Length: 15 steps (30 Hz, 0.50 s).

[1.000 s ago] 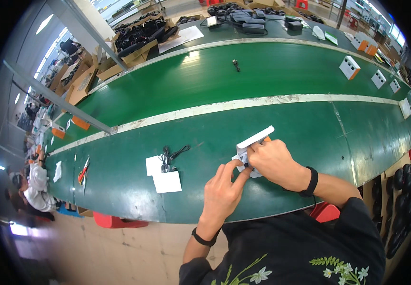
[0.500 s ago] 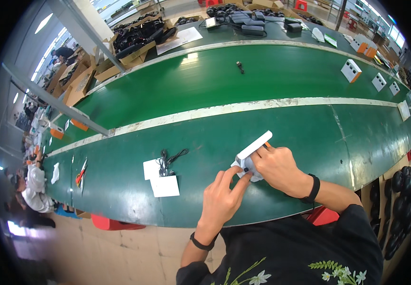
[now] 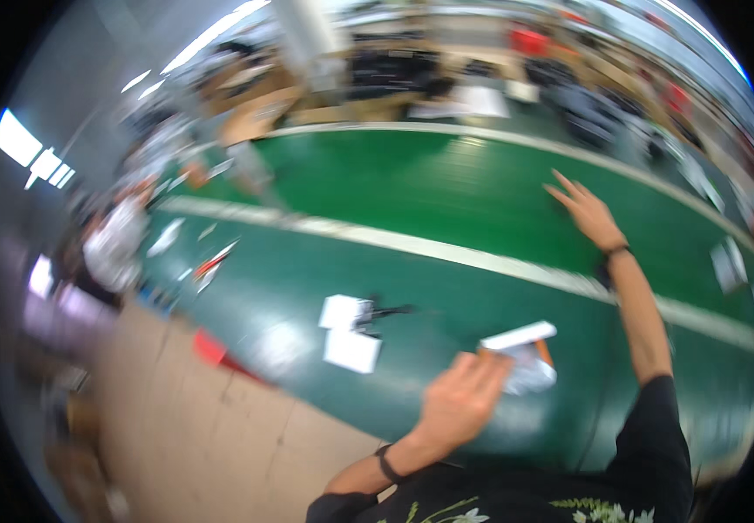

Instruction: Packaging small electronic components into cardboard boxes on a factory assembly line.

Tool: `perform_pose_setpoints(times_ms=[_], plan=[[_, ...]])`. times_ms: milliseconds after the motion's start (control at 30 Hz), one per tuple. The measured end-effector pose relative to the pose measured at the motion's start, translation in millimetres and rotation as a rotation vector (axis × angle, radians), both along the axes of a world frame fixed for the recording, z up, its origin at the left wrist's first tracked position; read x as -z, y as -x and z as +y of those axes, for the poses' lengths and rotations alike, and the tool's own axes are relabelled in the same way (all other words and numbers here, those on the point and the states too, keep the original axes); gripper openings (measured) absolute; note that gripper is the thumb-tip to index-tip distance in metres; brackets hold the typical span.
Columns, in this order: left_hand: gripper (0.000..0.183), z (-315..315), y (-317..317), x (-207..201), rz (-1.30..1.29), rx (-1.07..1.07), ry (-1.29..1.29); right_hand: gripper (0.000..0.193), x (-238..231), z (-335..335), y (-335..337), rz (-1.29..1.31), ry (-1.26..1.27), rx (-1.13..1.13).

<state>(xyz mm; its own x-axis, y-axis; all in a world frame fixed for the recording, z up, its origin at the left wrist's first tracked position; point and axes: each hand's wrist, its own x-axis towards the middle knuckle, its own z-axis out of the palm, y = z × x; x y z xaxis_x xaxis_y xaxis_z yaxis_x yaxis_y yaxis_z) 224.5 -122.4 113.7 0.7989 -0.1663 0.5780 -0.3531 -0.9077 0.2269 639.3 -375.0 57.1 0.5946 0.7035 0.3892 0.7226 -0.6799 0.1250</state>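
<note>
My left hand (image 3: 466, 397), blurred by motion, has its fingers closed at the left end of a small white and orange box (image 3: 520, 336). Crumpled clear plastic (image 3: 532, 373) bulges out along the box's near side. Far out over the green conveyor belt (image 3: 412, 187), my right hand (image 3: 590, 215) reaches with its fingers stretched and apart, and I see nothing in it. To the left of the box, two white cards or flat boxes (image 3: 352, 350) lie on the table with a black cable (image 3: 375, 312) beside them.
Red-handled scissors (image 3: 213, 261) lie farther left on the green table (image 3: 429, 288). A pale rail (image 3: 473, 259) divides table and belt. Cartons of dark goods (image 3: 390, 74) stand beyond, near a post. White boxes (image 3: 729, 264) sit at the right. A person in white (image 3: 115, 244) is at the far left.
My right hand has left the box and reached forward over the belt. My left hand stays at the box. The view has swung left, and the small cable on the belt no longer shows.
</note>
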Motion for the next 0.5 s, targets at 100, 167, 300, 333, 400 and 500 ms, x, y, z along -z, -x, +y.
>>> perform_pose_setpoints(times_ms=[100,167,300,333,400,500], plan=[[0.029,-10.1,-8.7,-1.2,0.026,-0.019,0.001,0.064,52.5,-70.7,-51.3,0.122,0.141,0.089],[0.028,-4.7,-5.0,9.9,-0.023,0.098,0.030,0.035,77.4,-79.4,-72.6,0.086,-0.051,0.056],[0.027,2.9,9.0,20.2,-0.057,0.139,-0.026,0.021,68.2,-69.5,-56.7,0.125,-0.015,0.103],[0.027,2.7,15.9,18.9,-0.046,0.126,-0.025,0.019,48.1,-59.4,-31.6,0.140,-0.051,0.068],[0.028,-3.1,25.9,13.1,-0.049,0.234,-0.023,0.014,19.2,-73.0,25.4,0.111,-0.271,-0.031],[0.026,1.7,28.8,14.3,-0.061,0.239,-0.050,0.011,-27.3,-80.2,139.4,0.233,-0.654,0.008]])
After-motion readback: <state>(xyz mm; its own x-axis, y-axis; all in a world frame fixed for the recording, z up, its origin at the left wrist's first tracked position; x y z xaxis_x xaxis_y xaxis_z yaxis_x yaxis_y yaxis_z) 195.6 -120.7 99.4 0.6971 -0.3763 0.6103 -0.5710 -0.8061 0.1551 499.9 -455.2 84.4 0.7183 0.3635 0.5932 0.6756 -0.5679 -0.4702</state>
